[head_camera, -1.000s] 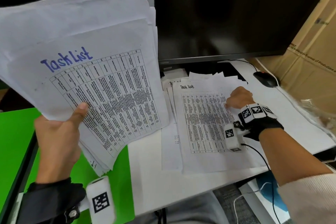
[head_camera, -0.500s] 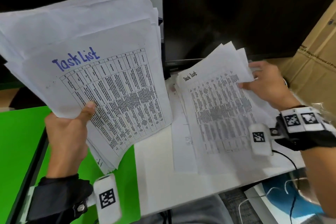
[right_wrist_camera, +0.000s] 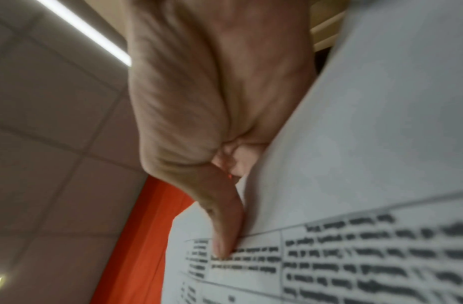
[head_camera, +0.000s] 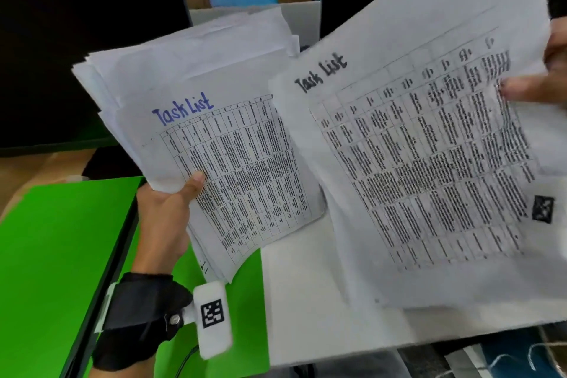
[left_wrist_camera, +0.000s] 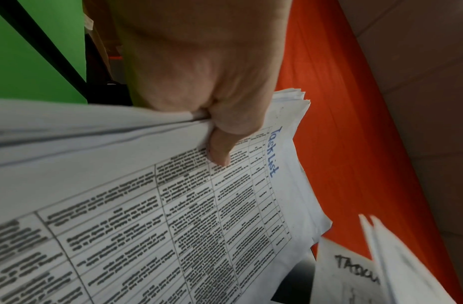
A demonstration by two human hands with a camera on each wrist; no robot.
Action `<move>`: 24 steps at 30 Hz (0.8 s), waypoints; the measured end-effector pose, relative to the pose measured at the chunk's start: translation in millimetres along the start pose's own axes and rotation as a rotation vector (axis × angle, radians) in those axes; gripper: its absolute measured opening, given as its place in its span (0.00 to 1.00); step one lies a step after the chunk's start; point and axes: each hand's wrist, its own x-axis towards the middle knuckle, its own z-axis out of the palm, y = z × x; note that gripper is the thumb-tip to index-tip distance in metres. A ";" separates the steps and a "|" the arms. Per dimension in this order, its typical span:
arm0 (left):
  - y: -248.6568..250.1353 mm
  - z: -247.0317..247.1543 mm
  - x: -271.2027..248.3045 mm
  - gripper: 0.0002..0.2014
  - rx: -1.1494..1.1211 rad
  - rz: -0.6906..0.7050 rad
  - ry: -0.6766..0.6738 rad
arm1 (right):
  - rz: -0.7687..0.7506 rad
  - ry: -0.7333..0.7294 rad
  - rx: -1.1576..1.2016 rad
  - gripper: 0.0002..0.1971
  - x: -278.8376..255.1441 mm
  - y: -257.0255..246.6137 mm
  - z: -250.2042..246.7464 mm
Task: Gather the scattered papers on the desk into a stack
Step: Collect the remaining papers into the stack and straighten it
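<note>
A: Papers, lot one: the blue-titled stack [head_camera: 196, 120], held up off the desk [head_camera: 306, 301] at its left edge, over the green board [head_camera: 61, 255]. Our left hand [head_camera: 162, 218] grips it at the lower corner, thumb curled on the top sheet, fingers behind; the left wrist view shows the same pinch across many sheet edges.

B: Papers, lot two: the black-titled bundle [head_camera: 429, 147], raised above the desk's right half, just right of lot one and overlapping its edge from the head view. Our right hand [head_camera: 549, 70] holds it at the far right edge, thumb pressed flat on the print, fingers behind the sheets as far as the right wrist view shows.

A: Items remaining on the desk?

B: We cannot tell; the bundle hides most of the surface beneath it, and its lower sheets are blurred.

A: Step in hand, as we judge it: bringing lot two across to join lot one.

B: Next move, then: we lay the bundle flat onto the blue-titled face, let the left thumb lift and re-clamp over both, and square the edges, since both lots are fanned and would likely slip if merged loosely.
</note>
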 end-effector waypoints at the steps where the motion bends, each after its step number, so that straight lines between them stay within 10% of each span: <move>1: -0.5 -0.7 1.5 0.21 0.008 -0.006 0.003 | -0.007 0.027 -0.056 0.23 9.1 26.3 -18.8; 14: -0.4 -3.1 4.5 0.19 0.021 0.000 -0.038 | 0.121 -0.243 0.976 0.23 27.4 28.0 56.7; 16: -1.0 -5.6 4.0 0.19 0.014 -0.010 -0.033 | 0.216 -0.167 0.853 0.09 34.3 37.2 55.7; 19: -2.3 -6.2 3.9 0.18 0.002 -0.015 -0.030 | 0.350 0.248 0.056 0.06 39.9 77.0 50.9; 24: -2.0 -4.7 2.4 0.16 0.007 -0.018 -0.039 | 0.256 0.367 -0.399 0.10 22.3 103.0 40.3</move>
